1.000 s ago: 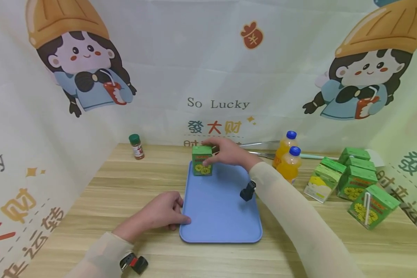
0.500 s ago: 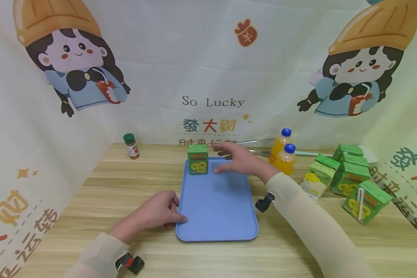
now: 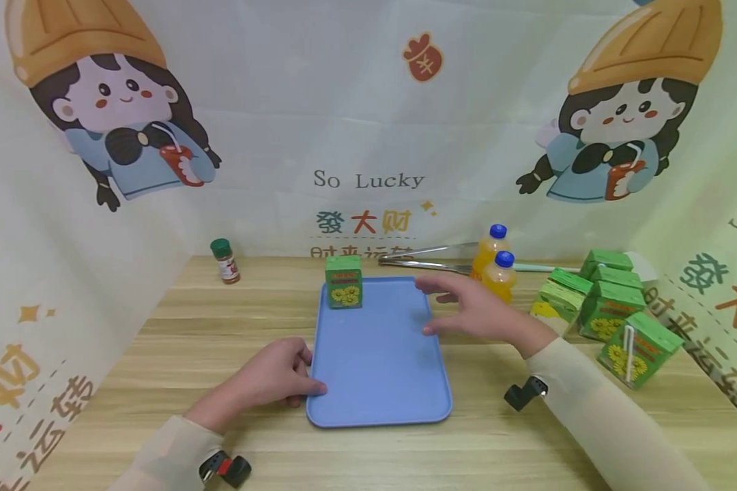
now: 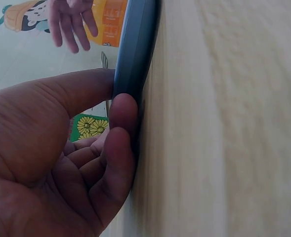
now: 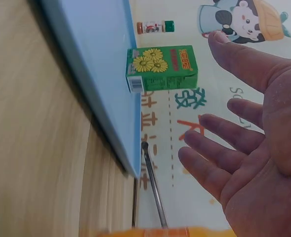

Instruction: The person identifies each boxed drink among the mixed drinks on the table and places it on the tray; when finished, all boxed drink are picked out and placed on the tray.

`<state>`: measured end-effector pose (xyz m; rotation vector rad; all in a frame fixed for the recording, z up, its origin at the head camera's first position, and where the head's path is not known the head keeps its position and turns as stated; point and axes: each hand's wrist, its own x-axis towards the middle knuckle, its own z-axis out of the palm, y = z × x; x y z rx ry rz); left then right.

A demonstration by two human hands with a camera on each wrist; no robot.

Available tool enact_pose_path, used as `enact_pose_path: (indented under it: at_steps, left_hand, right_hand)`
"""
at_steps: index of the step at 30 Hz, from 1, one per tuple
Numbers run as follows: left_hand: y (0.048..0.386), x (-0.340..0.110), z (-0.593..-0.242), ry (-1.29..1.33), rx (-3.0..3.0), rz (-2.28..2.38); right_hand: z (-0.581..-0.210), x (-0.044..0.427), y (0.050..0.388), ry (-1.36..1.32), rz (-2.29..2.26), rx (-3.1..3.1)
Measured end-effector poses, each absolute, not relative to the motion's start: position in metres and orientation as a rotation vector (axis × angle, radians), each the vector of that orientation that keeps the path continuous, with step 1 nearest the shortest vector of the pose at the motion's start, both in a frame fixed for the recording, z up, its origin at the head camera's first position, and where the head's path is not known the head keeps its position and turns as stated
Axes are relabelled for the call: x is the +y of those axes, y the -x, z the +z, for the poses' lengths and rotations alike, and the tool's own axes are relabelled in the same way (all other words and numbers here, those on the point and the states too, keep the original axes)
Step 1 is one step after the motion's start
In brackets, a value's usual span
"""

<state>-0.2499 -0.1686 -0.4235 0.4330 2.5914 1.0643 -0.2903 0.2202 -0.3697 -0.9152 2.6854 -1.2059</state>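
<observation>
A blue tray [image 3: 377, 368] lies flat on the wooden table. My left hand [image 3: 276, 375] pinches its left edge near the front corner; in the left wrist view the thumb and curled fingers [image 4: 119, 153] meet at the rim. Upright in the tray's far left corner stands a green drink carton [image 3: 344, 283] with yellow flowers on it. Over the tray's right edge is my right hand [image 3: 475, 310], fingers spread and holding nothing. The right wrist view shows its palm facing the carton, well apart from it.
Two orange drink bottles [image 3: 499, 274] and several more green cartons [image 3: 639, 351] stand at the right. Metal tongs [image 3: 426, 264] lie behind the tray. A green-capped spice jar [image 3: 225, 261] is at the back left. A printed cloth [image 3: 270, 102] hangs behind the table.
My right hand has let go of the green carton and moved right, to the tray's right edge. The carton stays in the far left corner. My left hand keeps its hold on the tray.
</observation>
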Motion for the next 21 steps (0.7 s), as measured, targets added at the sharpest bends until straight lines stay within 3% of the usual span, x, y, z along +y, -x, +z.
enact_pose_path:
  at_steps: [21]
  left_hand:
    - [0.250, -0.167, -0.423, -0.427, 2.590, 1.049]
  right_hand:
    - [-0.358, 0.287, 0.255, 0.790, -1.082, 2.845]
